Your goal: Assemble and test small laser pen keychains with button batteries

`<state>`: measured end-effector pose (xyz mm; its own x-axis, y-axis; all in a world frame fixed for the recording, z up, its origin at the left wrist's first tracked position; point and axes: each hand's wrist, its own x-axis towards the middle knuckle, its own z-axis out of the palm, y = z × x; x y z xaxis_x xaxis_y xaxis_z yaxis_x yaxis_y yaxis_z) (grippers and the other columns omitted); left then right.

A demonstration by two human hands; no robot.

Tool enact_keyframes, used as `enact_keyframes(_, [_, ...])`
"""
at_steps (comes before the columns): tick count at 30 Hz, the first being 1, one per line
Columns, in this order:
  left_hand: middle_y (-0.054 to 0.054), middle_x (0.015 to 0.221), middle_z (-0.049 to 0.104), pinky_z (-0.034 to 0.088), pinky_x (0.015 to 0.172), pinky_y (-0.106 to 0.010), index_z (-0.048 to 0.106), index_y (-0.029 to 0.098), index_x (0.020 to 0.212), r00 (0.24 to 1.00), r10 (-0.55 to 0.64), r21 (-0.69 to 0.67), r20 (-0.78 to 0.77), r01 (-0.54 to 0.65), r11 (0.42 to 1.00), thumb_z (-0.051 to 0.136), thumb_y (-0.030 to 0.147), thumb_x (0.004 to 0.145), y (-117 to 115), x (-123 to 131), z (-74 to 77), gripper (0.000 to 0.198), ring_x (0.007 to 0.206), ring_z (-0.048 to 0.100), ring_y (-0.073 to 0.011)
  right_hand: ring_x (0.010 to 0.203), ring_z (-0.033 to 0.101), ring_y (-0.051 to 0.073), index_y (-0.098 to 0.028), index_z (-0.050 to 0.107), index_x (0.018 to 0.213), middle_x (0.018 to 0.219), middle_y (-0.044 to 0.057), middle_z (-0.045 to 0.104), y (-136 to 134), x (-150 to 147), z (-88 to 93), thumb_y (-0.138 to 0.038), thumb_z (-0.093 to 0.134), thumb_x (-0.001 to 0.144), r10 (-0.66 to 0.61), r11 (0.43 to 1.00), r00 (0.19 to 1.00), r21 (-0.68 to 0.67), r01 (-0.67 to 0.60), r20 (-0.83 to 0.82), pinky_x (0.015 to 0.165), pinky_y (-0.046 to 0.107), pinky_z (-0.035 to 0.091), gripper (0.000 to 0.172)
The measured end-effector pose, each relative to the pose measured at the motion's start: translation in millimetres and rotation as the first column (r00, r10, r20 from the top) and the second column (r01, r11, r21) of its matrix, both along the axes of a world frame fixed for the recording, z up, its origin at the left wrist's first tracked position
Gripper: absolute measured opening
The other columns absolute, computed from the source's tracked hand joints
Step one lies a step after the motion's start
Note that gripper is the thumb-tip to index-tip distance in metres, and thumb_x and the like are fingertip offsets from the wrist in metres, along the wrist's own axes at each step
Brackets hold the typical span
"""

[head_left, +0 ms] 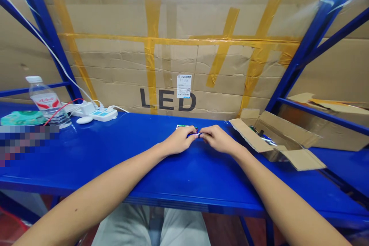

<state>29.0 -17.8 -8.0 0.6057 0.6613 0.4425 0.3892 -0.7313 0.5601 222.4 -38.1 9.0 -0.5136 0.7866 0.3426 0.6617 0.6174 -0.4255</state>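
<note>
Over the blue tabletop, my left hand and my right hand meet fingertip to fingertip. Pinched between them is a slim blue pen, lying sideways and mostly covered by the fingers. Just behind my left hand lie several thin pen-like sticks with green and white showing, partly hidden by that hand. To the right of my right hand stands an open cardboard box with pen-like pieces inside, blue, silver and dark.
At the left are a water bottle, a white power strip with plugs and cables, and a green packet. A large cardboard sheet marked LED closes off the back. Blue shelf posts rise on both sides.
</note>
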Motion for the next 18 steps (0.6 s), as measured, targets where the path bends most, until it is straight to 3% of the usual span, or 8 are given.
enact_keyframes(4, [-0.004, 0.090, 0.067, 0.048, 0.077, -0.030, 0.059, 0.016, 0.095, 0.961, 0.051, -0.258, 0.272, 0.022, 0.966, 0.056, 0.023, 0.085, 10, 1, 2.5, 0.012, 0.080, 0.063, -0.0164, 0.058, 0.050, 0.013, -0.016, 0.056, 0.064, 0.060, 0.002, 0.058, 3, 2, -0.5, -0.024, 0.043, 0.090, -0.083, 0.995, 0.995, -0.066, 0.079, -0.064, 0.060, 0.026, 0.035, 0.029])
enact_keyframes(7, [0.000, 0.071, 0.062, 0.047, 0.061, -0.026, 0.055, 0.015, 0.095, 0.889, 0.169, -0.466, 0.425, 0.054, 0.883, 0.053, 0.015, 0.084, 17, 1, 6.0, 0.011, 0.058, 0.057, -0.0117, 0.054, 0.050, 0.013, -0.017, 0.054, 0.064, 0.056, 0.000, 0.055, 7, 2, -4.9, -0.028, 0.043, 0.090, -0.176, 0.977, 0.974, -0.143, 0.155, -0.146, 0.058, 0.025, 0.036, 0.031])
enact_keyframes(12, [0.002, 0.057, 0.058, 0.040, 0.054, -0.020, 0.055, 0.013, 0.082, 0.838, 0.190, -0.516, 0.511, 0.122, 0.848, 0.051, 0.006, 0.082, 18, 6, 5.2, 0.009, 0.049, 0.049, -0.0070, 0.049, 0.050, 0.012, -0.017, 0.052, 0.067, 0.058, -0.001, 0.054, 10, -3, -12.2, -0.033, 0.044, 0.089, -0.143, 0.953, 0.950, -0.299, 0.055, -0.279, 0.051, 0.025, 0.038, 0.028])
enact_keyframes(18, [0.000, 0.059, 0.062, 0.039, 0.051, -0.021, 0.052, 0.014, 0.084, 0.845, 0.161, -0.576, 0.509, 0.196, 0.794, 0.046, 0.000, 0.077, 14, 12, -2.8, 0.017, 0.047, 0.052, -0.0083, 0.054, 0.051, 0.012, -0.016, 0.056, 0.071, 0.061, 0.000, 0.057, 7, -2, -10.0, -0.031, 0.045, 0.089, -0.086, 0.966, 0.964, -0.257, 0.019, -0.253, 0.055, 0.024, 0.039, 0.026])
